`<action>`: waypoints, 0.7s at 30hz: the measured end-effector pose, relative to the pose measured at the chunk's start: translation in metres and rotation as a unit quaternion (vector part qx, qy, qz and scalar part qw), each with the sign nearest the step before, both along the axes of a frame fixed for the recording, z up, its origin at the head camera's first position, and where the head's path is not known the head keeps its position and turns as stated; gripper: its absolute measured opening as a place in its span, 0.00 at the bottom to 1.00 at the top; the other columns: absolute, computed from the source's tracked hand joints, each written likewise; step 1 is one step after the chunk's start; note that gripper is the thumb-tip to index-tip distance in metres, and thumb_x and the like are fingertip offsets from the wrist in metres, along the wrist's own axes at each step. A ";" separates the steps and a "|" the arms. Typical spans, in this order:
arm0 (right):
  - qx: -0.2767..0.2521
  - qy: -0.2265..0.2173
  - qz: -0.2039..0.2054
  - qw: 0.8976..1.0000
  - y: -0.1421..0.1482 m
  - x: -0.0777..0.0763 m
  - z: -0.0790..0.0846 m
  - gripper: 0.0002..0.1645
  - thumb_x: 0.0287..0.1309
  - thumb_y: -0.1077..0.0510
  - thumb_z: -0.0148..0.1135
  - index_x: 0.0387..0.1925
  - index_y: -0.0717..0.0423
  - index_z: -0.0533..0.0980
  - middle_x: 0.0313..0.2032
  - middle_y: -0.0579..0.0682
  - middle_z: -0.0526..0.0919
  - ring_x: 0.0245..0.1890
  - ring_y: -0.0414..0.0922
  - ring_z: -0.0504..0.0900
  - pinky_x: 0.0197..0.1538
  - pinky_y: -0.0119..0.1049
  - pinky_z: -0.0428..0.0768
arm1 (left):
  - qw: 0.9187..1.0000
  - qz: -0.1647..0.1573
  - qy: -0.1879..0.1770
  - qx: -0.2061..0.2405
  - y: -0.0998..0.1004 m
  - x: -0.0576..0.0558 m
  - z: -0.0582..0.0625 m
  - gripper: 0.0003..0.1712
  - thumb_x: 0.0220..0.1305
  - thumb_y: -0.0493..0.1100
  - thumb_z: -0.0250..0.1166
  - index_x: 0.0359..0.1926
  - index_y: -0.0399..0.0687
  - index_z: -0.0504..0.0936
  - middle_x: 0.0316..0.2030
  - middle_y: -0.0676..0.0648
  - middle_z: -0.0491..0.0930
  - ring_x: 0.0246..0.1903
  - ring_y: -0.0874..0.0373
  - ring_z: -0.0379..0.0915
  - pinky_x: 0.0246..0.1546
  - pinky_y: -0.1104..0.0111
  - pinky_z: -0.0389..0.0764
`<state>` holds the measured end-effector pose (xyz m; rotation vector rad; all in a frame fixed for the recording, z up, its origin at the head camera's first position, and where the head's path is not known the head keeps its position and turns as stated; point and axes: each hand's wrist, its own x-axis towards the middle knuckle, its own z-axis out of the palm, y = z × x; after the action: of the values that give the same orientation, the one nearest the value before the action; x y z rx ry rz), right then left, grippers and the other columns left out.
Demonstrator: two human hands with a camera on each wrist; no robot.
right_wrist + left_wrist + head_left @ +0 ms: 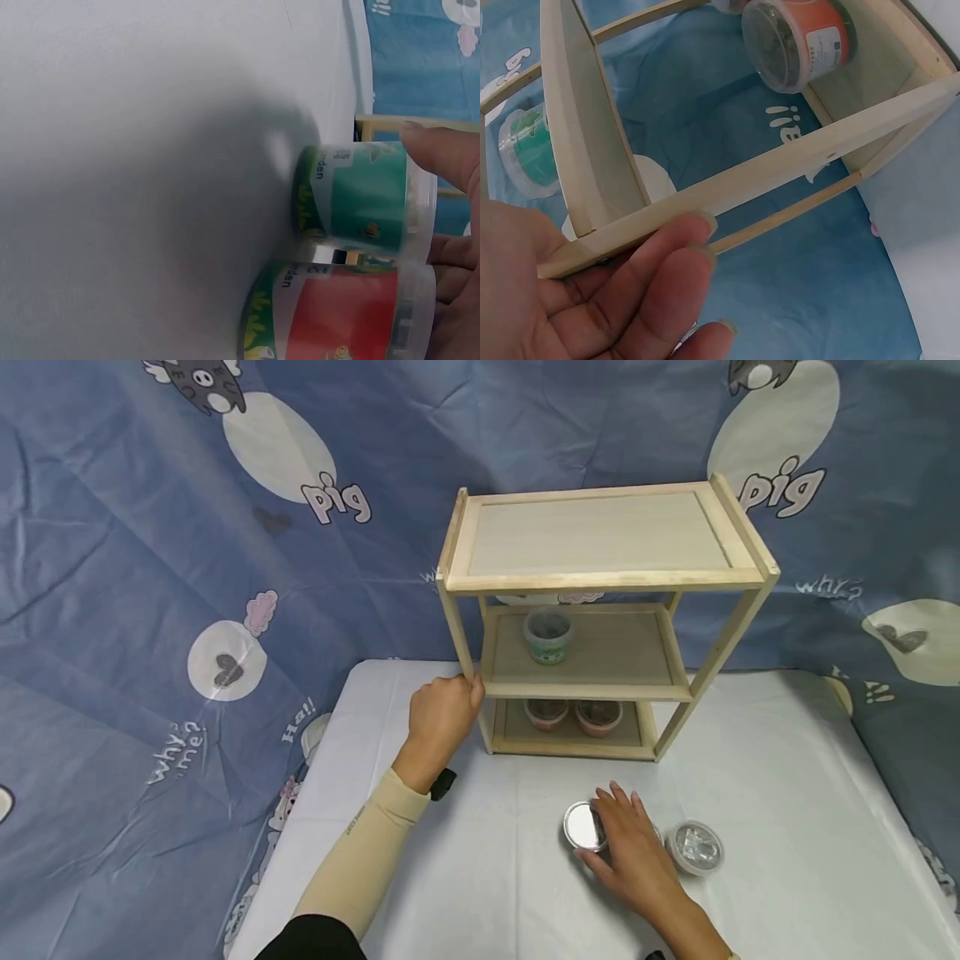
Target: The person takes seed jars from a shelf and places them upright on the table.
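My left hand (444, 714) grips the left front post of a small wooden shelf rack (570, 583). In the left wrist view, its fingers (676, 281) curl at that post. My right hand (633, 853) reaches over a lidded plastic tub (582, 827) on the table. The right wrist view shows this tub's green label (367, 199), with thumb and fingers on opposite sides of its clear lid. Close beside it stands a red-labelled tub (341, 311). To the right of the hand is a lidded tub (696, 848); another is mostly hidden beneath the hand.
A green tub (548, 639) stands on the rack's middle shelf. Two reddish tubs, one at left (546, 715) and one at right (600, 718), sit on the bottom shelf. White cloth (480, 877) covers the table, and a blue printed curtain (375, 568) hangs behind.
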<state>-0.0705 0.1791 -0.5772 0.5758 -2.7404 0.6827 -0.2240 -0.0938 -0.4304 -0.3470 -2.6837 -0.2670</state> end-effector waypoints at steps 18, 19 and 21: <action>0.026 -0.024 0.019 0.999 0.006 0.002 0.013 0.46 0.41 0.41 0.75 0.56 0.65 0.73 0.59 0.63 0.74 0.66 0.58 0.65 0.68 0.54 0.52 | 0.998 0.011 -0.044 0.048 -0.002 0.003 0.002 0.34 0.72 0.61 0.46 0.09 0.53 0.66 0.05 0.52 0.61 0.05 0.57 0.59 0.05 0.63 0.59; 0.029 -0.028 0.018 0.999 0.006 0.002 0.013 0.46 0.42 0.41 0.75 0.56 0.65 0.73 0.59 0.63 0.74 0.66 0.58 0.65 0.68 0.54 0.52 | 0.998 0.009 -0.046 0.052 -0.002 0.004 0.003 0.35 0.71 0.63 0.46 0.08 0.53 0.66 0.05 0.53 0.60 0.05 0.57 0.58 0.05 0.63 0.59; 0.032 -0.031 0.016 0.999 0.006 0.002 0.013 0.46 0.41 0.40 0.75 0.56 0.65 0.73 0.59 0.63 0.74 0.65 0.58 0.66 0.68 0.53 0.52 | 0.997 0.006 -0.045 0.056 -0.002 0.004 0.004 0.37 0.70 0.67 0.44 0.08 0.53 0.66 0.04 0.53 0.59 0.04 0.57 0.58 0.04 0.64 0.58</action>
<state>-0.0687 0.1852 -0.5639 0.6236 -2.8256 0.6324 -0.2198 -0.0955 -0.4266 -0.2906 -2.7440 -0.4382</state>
